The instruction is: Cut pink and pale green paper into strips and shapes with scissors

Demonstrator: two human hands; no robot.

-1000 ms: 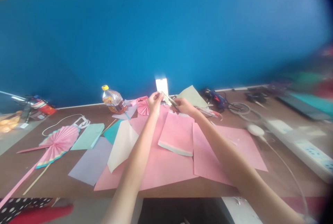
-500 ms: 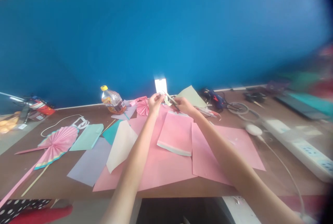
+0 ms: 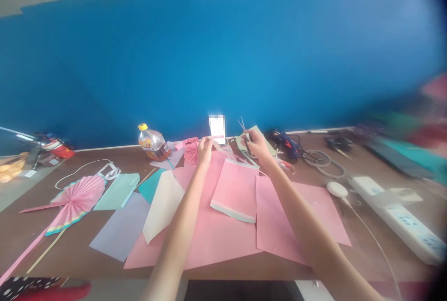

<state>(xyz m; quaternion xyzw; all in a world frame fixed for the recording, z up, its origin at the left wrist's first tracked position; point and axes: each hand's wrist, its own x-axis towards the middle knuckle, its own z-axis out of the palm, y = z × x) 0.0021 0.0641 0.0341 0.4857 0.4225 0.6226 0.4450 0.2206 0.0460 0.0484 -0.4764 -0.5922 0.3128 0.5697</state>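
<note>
My left hand (image 3: 205, 151) is closed in a pinch over the far part of the pink sheets, on what looks like a thin pale paper strip (image 3: 220, 149); its edges are blurred. To the right, my right hand (image 3: 256, 143) grips a pair of scissors (image 3: 241, 124), blades pointing up and slightly parted, away from the strip. Behind my hands a lit phone (image 3: 217, 128) stands upright against the wall. Under my forearms lie a large pink sheet (image 3: 213, 240) and a folded pink paper (image 3: 235, 189) with a pale border. A pale green sheet (image 3: 260, 135) sits behind my right hand.
On the left lie a pleated pink fan (image 3: 82, 194), a mint paper (image 3: 117, 191) and a lilac sheet (image 3: 120, 226). A yellow-capped bottle (image 3: 153, 143) stands at the back. To the right are a blue glue gun (image 3: 288, 145), coiled cable and a white power strip (image 3: 394, 217).
My right hand has moved right, away from my left hand, and the scissors now point upward. The view has tilted up slightly, and my left hand still pinches.
</note>
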